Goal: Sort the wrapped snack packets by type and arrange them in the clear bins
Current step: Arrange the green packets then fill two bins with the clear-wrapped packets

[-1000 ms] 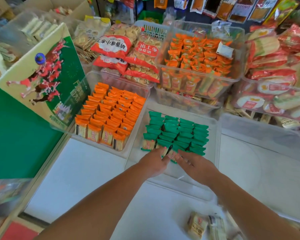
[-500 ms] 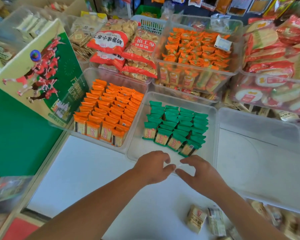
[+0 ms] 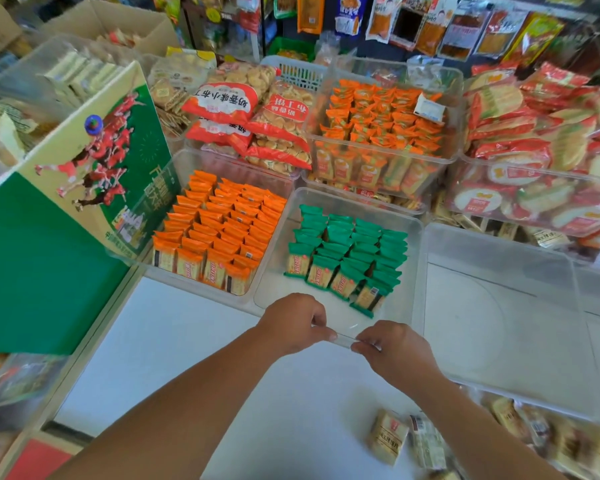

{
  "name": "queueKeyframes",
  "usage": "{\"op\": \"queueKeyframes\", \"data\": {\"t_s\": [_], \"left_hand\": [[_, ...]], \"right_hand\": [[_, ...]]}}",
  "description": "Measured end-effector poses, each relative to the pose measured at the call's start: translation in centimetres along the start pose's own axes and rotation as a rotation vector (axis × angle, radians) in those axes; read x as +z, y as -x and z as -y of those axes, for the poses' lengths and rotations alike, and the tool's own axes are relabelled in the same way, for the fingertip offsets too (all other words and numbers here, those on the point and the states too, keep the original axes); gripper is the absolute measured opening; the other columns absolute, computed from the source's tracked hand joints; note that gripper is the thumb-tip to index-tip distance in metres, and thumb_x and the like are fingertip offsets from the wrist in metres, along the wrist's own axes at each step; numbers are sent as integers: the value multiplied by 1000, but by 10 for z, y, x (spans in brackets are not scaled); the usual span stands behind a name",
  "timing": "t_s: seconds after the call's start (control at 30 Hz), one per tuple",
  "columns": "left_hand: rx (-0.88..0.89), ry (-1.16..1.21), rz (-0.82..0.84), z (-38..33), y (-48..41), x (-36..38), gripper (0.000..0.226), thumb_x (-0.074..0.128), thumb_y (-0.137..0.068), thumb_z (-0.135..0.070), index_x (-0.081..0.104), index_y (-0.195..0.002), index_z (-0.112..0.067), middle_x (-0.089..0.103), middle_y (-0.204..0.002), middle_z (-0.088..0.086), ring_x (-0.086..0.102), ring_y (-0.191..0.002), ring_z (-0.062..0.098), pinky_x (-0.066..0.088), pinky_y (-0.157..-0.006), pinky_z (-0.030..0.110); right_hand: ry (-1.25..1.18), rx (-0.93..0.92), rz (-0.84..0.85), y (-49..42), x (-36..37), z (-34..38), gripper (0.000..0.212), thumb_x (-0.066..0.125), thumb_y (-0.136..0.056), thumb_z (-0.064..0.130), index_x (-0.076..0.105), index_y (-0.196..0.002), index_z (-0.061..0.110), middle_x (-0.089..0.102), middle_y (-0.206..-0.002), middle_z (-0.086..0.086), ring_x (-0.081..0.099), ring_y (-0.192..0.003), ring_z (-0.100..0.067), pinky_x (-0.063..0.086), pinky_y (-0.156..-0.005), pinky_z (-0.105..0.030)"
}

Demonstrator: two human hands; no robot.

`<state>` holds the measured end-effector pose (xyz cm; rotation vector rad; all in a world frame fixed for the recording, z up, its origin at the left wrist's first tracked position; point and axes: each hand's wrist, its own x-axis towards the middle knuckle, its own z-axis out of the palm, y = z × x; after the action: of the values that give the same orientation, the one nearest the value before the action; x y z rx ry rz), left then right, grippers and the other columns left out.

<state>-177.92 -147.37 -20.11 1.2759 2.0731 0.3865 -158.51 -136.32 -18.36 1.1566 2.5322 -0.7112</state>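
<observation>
A white desk (image 3: 194, 358) fills the foreground under bright, even light. At its left edge stands a tall green printed carton (image 3: 49, 258), and an open brown cardboard box (image 3: 111, 22) sits farther back. Hanging snack bags (image 3: 406, 26) line the dim rear, with a white slatted basket (image 3: 302, 72) below them. A red surface (image 3: 39, 459) shows at bottom left, below the desk

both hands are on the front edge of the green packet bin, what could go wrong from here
1. The left hand and right hand grip the near rim of the clear bin. Its green packets stand on edge with bare floor in front, so a jerk may topple the front row.
2. It sits close beside the orange-packet bin and the empty bin; sliding it skewed might knock them.
</observation>
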Motion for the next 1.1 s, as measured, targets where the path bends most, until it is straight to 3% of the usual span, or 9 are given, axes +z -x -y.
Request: {"op": "queueKeyframes", "data": {"t_s": [0.17, 0.37, 0.5, 0.63, 0.77, 0.83, 0.9, 1.0, 1.1], "left_hand": [[-31, -4, 13, 1, -2, 2, 36, 74, -79, -65, 74, -91, -30, 65, -93, -12, 60, -89, 9, 54, -75, 31], [51, 61, -130, -29, 16, 2, 34, 65, -97, -42, 67, -125, -22, 66, -121, -5, 60, -110, 13, 53, -93, 34], [185, 95, -232, -61, 45, 21, 27, 61, -99, -34, 67, -121, -20, 64, -112, -6, 57, -103, 12, 52, -88, 33], [204, 166, -87, -90, 75, 57, 16, 62, -97, -35, 70, -107, -26, 66, -99, -13, 59, -90, 6, 54, -83, 31], [79, 161, 185, -108, 98, 119, 24, 62, -96, -34, 70, -117, -23, 66, -116, -7, 63, -110, 15, 51, -96, 32], [-6, 113, 312, -114, 103, 152, 39, 61, -97, -39, 61, -134, -25, 56, -136, -6, 55, -128, 20, 44, -105, 30], [-93, 75, 365, -119, 104, 183, 59, 60, -99, -45, 43, -152, -25, 40, -155, -3, 44, -141, 23, 37, -114, 32], [-148, -6, 320, -123, 102, 227, 79, 57, -99, -52, 22, -163, -23, 6, -172, 4, 16, -156, 26, 22, -125, 38], [-227, -41, 237, -129, 105, 259, 82, 59, -94, -57, 22, -163, -31, -5, -171, 5, 12, -156, 31, 27, -124, 44]], "right_hand": [[-63, 9, 39, -3, -1, -4, 18, 68, -92, 51, 76, -101, 39, 63, -89, 22, 62, -90, -4, 54, -79, -27], [-297, 42, -73, 22, -24, -6, 15, 64, -94, 50, 74, -90, 39, 72, -88, 22, 64, -86, 3, 56, -81, -31], [-418, 104, -188, 72, -27, -20, 11, 65, -95, 44, 73, -90, 40, 70, -87, 25, 62, -86, 10, 53, -79, -22], [-504, 196, -237, 133, -14, -51, 15, 67, -95, 41, 66, -81, 47, 73, -80, 18, 59, -81, 18, 47, -72, -15], [-548, 266, -201, 186, 9, -95, 13, 66, -96, 41, 66, -84, 46, 71, -81, 22, 62, -79, 16, 50, -72, -15], [-574, 297, -160, 207, 21, -119, 7, 65, -96, 44, 69, -90, 46, 72, -86, 22, 64, -80, 12, 55, -76, -18], [-608, 329, -147, 227, 32, -144, 10, 64, -96, 45, 72, -100, 42, 72, -88, 22, 65, -79, 11, 51, -68, -13], [-667, 399, -126, 251, 40, -184, 12, 65, -97, 39, 72, -106, 36, 71, -87, 19, 65, -76, 8, 44, -59, -8], [-719, 382, -100, 268, 43, -216, 7, 65, -98, 33, 69, -97, 38, 71, -86, 18, 62, -72, 15, 42, -55, -5]]}}
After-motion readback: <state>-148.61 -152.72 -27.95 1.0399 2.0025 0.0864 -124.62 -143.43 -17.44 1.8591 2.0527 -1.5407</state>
